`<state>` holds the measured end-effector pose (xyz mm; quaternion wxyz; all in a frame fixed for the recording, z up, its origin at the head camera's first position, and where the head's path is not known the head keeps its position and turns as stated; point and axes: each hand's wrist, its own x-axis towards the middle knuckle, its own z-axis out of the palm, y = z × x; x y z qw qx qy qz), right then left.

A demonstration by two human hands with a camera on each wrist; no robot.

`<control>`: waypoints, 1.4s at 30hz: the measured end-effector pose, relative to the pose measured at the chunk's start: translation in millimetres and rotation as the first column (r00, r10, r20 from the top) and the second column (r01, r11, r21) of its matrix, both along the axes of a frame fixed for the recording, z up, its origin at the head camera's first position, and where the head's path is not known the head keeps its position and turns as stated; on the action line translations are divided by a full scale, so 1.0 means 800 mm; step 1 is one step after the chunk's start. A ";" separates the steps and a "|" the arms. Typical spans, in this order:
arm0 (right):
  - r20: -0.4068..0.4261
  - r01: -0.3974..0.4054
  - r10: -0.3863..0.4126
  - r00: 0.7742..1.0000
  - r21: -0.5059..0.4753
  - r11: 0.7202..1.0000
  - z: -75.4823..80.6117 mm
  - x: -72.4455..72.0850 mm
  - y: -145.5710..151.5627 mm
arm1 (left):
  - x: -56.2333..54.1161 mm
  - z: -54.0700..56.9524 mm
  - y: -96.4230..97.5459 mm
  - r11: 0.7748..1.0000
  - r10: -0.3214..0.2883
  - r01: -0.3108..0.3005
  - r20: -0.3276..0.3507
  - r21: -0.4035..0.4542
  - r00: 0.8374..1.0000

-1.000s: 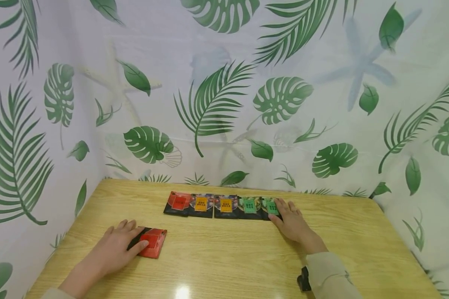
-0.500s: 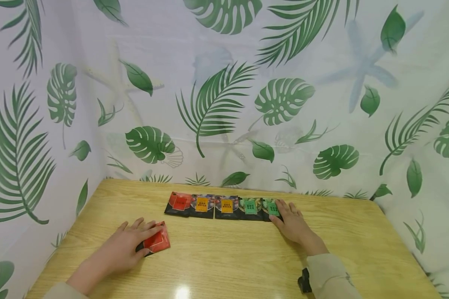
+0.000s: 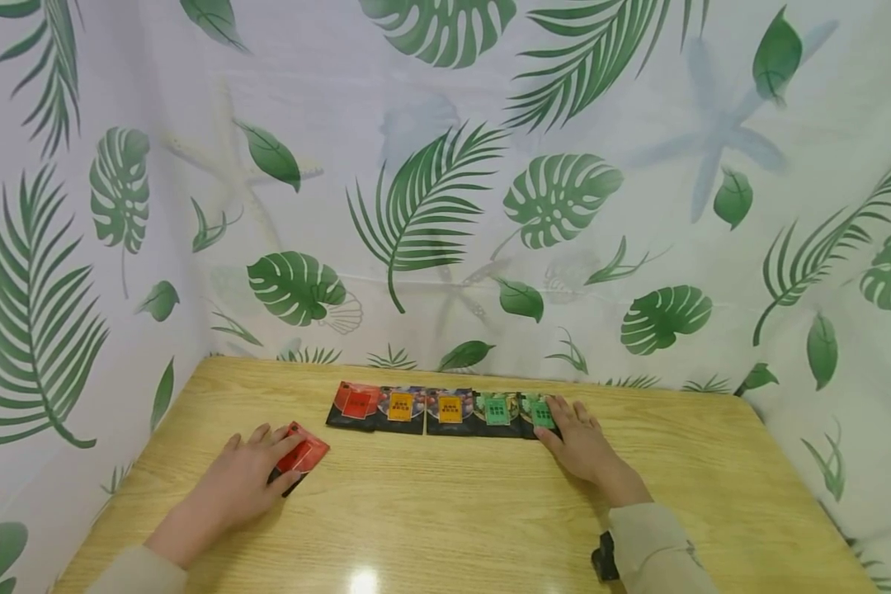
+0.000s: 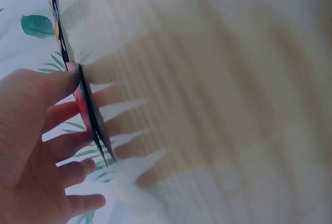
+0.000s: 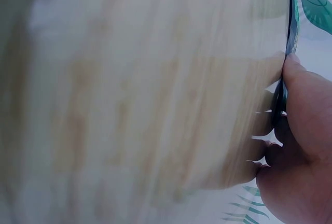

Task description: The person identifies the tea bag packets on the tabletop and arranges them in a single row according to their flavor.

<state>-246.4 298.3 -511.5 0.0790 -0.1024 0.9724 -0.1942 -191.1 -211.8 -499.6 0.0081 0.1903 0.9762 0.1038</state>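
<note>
My left hand rests on a red-and-black sachet lying turned askew on the table's left side. Its spread fingers and thumb touch the sachet, which appears edge-on in the left wrist view. Farther back, sachets lie side by side in a row: a red one, two with yellow labels, and two with green labels. At the row's right end, my right hand rests against the last green-labelled sachet. Its thumb touches the near corner and its fingers lie over the right side, partly covering it.
The wooden table reflects light near its front edge. A white leaf-print cloth hangs behind it and at both sides. A small black object sits beside the right sleeve.
My left hand has turned the loose red sachet from lying nearly level to askew and shifted it slightly away from me. The right hand and the row have stayed put.
</note>
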 end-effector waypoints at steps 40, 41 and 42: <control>-0.008 0.000 0.001 1.000 0.011 1.000 -0.005 -0.003 0.004 | -0.091 0.009 0.036 0.968 0.195 -0.189 0.023 -0.164 0.981; -0.008 -0.001 0.001 1.000 0.009 1.000 -0.004 -0.003 0.004 | -0.093 0.009 0.037 0.967 0.198 -0.192 0.021 -0.168 0.980; -0.008 -0.001 0.001 1.000 0.006 1.000 -0.004 -0.003 0.004 | -0.094 0.009 0.039 0.966 0.201 -0.195 0.019 -0.171 0.979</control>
